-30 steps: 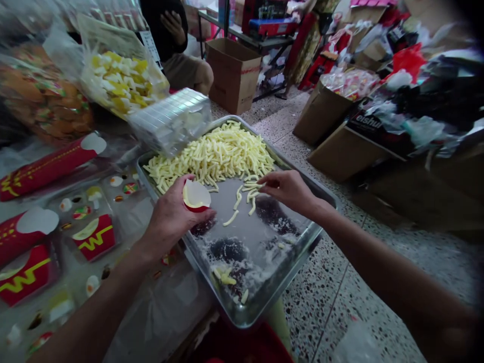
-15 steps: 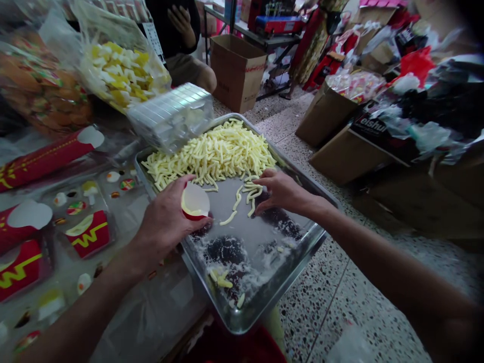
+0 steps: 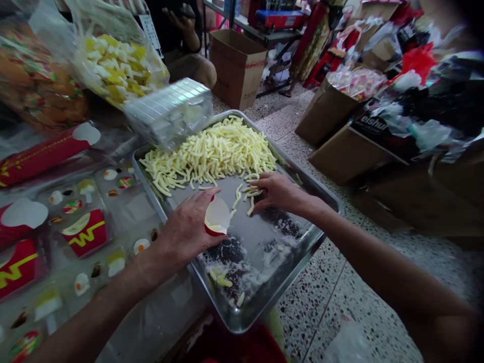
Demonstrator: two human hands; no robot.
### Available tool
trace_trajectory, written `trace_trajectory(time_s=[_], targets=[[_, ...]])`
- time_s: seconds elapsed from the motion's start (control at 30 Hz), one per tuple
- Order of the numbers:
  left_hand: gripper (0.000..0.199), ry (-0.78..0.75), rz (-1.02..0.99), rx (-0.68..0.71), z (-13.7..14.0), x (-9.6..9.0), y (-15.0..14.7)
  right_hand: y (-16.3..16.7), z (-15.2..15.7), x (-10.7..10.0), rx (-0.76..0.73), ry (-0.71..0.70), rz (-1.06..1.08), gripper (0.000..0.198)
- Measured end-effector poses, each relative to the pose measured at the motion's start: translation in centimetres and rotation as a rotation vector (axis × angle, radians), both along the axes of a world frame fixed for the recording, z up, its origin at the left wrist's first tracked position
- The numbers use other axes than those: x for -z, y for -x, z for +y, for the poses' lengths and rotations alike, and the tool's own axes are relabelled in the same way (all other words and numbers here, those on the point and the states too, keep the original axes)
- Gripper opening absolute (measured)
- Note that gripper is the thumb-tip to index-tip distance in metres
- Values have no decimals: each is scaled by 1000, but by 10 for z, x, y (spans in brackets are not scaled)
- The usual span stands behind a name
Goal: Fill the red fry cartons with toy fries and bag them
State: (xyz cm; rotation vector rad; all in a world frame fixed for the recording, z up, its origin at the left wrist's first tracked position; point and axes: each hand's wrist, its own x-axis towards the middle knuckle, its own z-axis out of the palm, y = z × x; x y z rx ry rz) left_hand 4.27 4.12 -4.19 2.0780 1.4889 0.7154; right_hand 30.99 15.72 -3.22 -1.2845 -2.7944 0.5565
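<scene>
The left hand [image 3: 189,222] grips a red-and-white carton [image 3: 218,212] over the metal tray [image 3: 254,237]; to its right, the right hand [image 3: 278,192] has thumb and fingers slightly parted at a few pale sticks [image 3: 250,191], though whether it pinches any is hard to tell; a larger heap [image 3: 221,151] lies just beyond both hands

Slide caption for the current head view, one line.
Left hand holds a small red-and-white carton over a rectangular metal tray; right hand is at loose pale-yellow sticks.
</scene>
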Motion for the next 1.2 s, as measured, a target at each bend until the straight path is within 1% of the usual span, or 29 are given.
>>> trace_trajectory(time_s=[0.03,0.13,0.17,0.23,0.3,0.4,0.5,0.57,0.67,0.73,0.83,0.87,0.93,1.0,1.07,1.1,1.13,1.17,1.2], targets=[[90,3,4,0,0,0,0,1,0,-1,-12,4,-8,51],[90,36,51,-4,4,-3,-3,7,-1,-1,-44,19,-23,25],[90,55,82,-8,5,-5,-6,9,-3,1,-39,30,-19,21],[90,101,165,-27,9,-9,-13,13,-11,4,30,53,13,15],[87,135,261,-58,11,-12,-20,16,-20,7,138,61,56,7],[79,167,388,-92,9,-13,-26,21,-37,6,238,28,64,4],[74,168,463,-92,1,-11,-30,31,-57,2,258,8,72,6],[68,162,478,-79,-6,-10,-34,43,-72,-1,233,6,106,9],[44,137,398,-57,-13,-8,-44,62,-93,-5,151,17,123,10],[35,99,289,-58,-15,-6,-50,70,-102,-8,89,44,131,10],[39,41,119,-70,-18,-3,-53,73,-110,-12,28,93,256,14],[42,30,69,-77,-18,-1,-53,73,-112,-12,46,104,312,16],[44,24,-36,-95,-19,2,-52,76,-116,-10,141,99,411,18],[39,31,-134,-98,-18,5,-49,80,-119,-10,222,91,474,18],[32,58,-187,-79,-14,7,-42,81,-117,-12,245,120,535,16],[34,90,-196,-66,-11,8,-38,77,-112,-14,242,148,567,15],[41,123,-196,-61,-7,7,-34,72,-104,-17,238,174,592,14],[50,150,-195,-66,-3,6,-29,64,-94,-20,238,178,598,16],[61,167,-197,-76,2,4,-24,55,-80,-22,246,152,578,19]])
